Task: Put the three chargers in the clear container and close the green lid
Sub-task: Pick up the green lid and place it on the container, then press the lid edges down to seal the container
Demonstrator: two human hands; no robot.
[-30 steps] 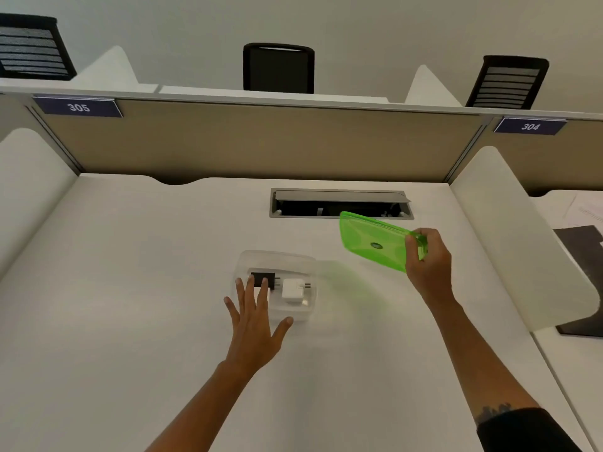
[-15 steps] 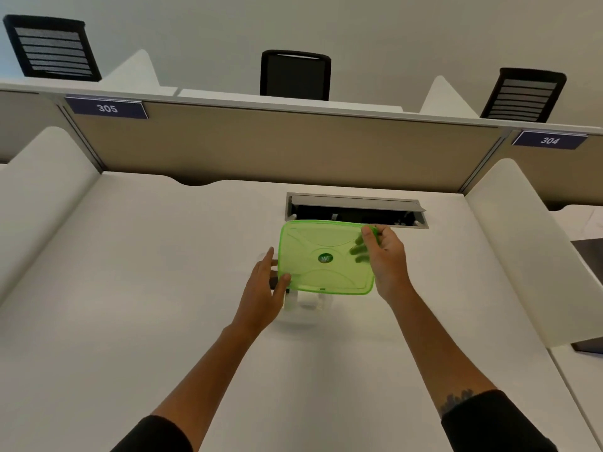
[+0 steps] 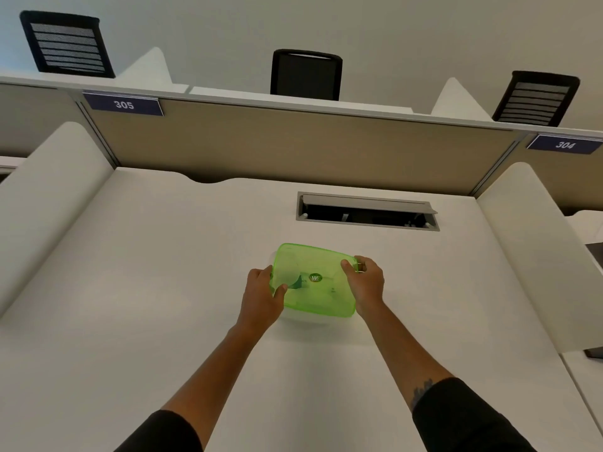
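The translucent green lid (image 3: pixel 318 282) lies on top of the clear container (image 3: pixel 303 319), whose lower front wall shows just below the lid. My left hand (image 3: pixel 262 296) grips the lid's left edge, thumb on top. On the right edge rests my right hand (image 3: pixel 367 283), fingers curled over the far corner. Faint shapes of chargers (image 3: pixel 298 282) show through the green plastic; how many, I cannot tell.
The white desk (image 3: pixel 163 305) has an open cable hatch (image 3: pixel 367 212) just behind the container. White side dividers (image 3: pixel 49 197) stand left and right, a beige partition (image 3: pixel 293 148) at the back. A dark object (image 3: pixel 595 352) lies on the neighbouring desk at right.
The lid has come down from a tilted hold above the container to lie on it. My left hand has shifted onto the lid's left edge; my right hand stays on the right edge.
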